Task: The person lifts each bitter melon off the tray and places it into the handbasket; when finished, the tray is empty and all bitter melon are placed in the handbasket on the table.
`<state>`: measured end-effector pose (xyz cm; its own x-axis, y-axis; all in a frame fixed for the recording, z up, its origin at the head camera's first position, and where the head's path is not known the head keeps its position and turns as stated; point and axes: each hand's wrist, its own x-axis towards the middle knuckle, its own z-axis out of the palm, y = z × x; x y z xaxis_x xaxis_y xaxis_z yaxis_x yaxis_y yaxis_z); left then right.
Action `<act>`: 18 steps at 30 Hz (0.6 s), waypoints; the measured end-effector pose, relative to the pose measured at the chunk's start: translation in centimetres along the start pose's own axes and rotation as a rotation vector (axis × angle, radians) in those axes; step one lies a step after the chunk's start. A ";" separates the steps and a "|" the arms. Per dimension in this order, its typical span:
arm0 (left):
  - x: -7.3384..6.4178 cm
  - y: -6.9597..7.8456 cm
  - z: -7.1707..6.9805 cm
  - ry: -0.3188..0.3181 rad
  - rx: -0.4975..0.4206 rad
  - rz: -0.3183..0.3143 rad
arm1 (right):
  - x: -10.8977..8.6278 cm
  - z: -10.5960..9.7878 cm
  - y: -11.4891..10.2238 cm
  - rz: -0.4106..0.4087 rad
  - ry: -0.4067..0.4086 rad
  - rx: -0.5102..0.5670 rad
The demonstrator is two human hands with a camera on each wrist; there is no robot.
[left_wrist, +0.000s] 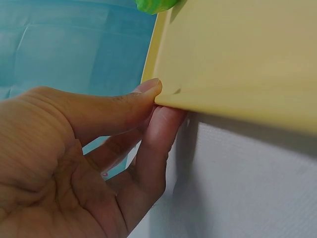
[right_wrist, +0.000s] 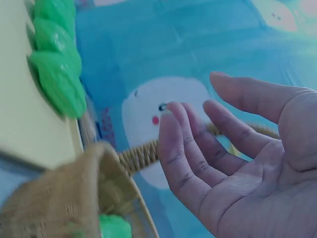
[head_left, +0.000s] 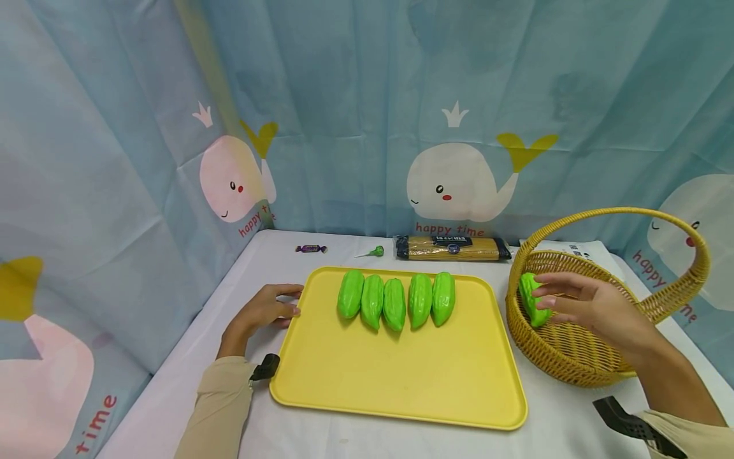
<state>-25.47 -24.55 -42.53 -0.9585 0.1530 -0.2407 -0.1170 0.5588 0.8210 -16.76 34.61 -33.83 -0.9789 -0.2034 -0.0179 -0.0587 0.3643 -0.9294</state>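
Observation:
Several bright green bitter melons (head_left: 394,305) lie in a row along the far side of a yellow tray (head_left: 395,376). In the left wrist view, my left hand (left_wrist: 94,148) pinches the tray's edge between thumb and fingers. Another bitter melon (head_left: 533,299) is inside the wicker basket (head_left: 579,376), by its left wall. Over the basket is my right hand (head_left: 599,312), fingers apart and bent a little. The right wrist view shows nothing in that hand (right_wrist: 233,163), with the basket's green melon (right_wrist: 115,226) below it.
Behind the tray lie a purple-wrapped candy (head_left: 311,248), a small green lollipop (head_left: 376,251) and a pack of spaghetti (head_left: 453,248). The basket's tall handle (head_left: 616,211) arches over its opening. White printed paper (head_left: 596,254) lies behind the basket. A whale-print curtain (head_left: 344,115) borders the table.

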 end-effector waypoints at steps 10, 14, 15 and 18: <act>0.0 0.0 0.0 -0.005 -0.025 0.020 | 0.9 4.6 -1.4 -0.021 -0.053 -0.049; -0.1 0.0 0.0 -0.006 -0.021 0.019 | 1.7 6.3 -1.2 -0.043 -0.044 -0.046; -0.1 0.1 0.0 -0.008 -0.020 0.020 | 1.9 6.7 -1.1 -0.054 -0.043 -0.046; -0.2 0.1 -0.1 -0.009 -0.023 0.015 | 2.8 7.7 -0.8 -0.069 -0.033 -0.058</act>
<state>-25.35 -24.61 -42.39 -0.9579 0.1682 -0.2328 -0.1089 0.5375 0.8362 -17.95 26.79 -36.00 -0.9653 -0.2591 0.0325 -0.1378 0.3998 -0.9062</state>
